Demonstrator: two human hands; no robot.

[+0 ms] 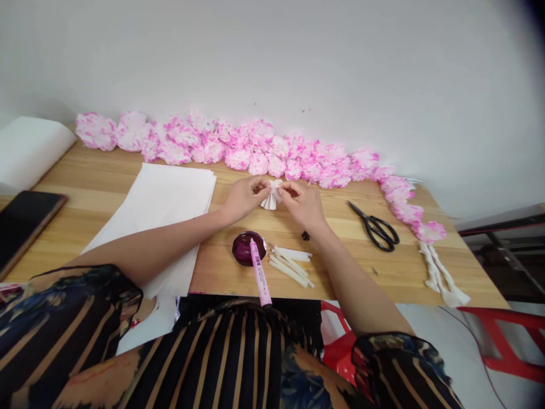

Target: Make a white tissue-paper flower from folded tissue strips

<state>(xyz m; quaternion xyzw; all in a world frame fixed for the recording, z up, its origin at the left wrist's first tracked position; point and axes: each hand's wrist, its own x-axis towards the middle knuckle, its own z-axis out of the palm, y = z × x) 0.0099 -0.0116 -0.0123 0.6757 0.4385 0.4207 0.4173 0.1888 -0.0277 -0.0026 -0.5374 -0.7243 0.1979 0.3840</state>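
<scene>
Between my two hands is a small pleated white paper flower (269, 200), its folds fanning out downward. The thumb and fingers of my left hand (247, 196) pinch its left side. On the other side, my right hand (301, 201) pinches its upper right edge. Behind them lies a long row of pink-and-white paper flowers (255, 159). Nearer to me, a pink marker (260, 275) rests with one end on a round dark purple dish (242, 250). Several thin white sticks (292, 266) lie to the right of the marker.
Black-handled scissors (374, 227) lie at the right. White paper sheets (166, 193) are stacked at the left, partly under my left forearm. Farther left are a phone (28, 224) and a thick white paper pack (32, 150). Red stools (506, 346) stand below the wooden table (426, 272).
</scene>
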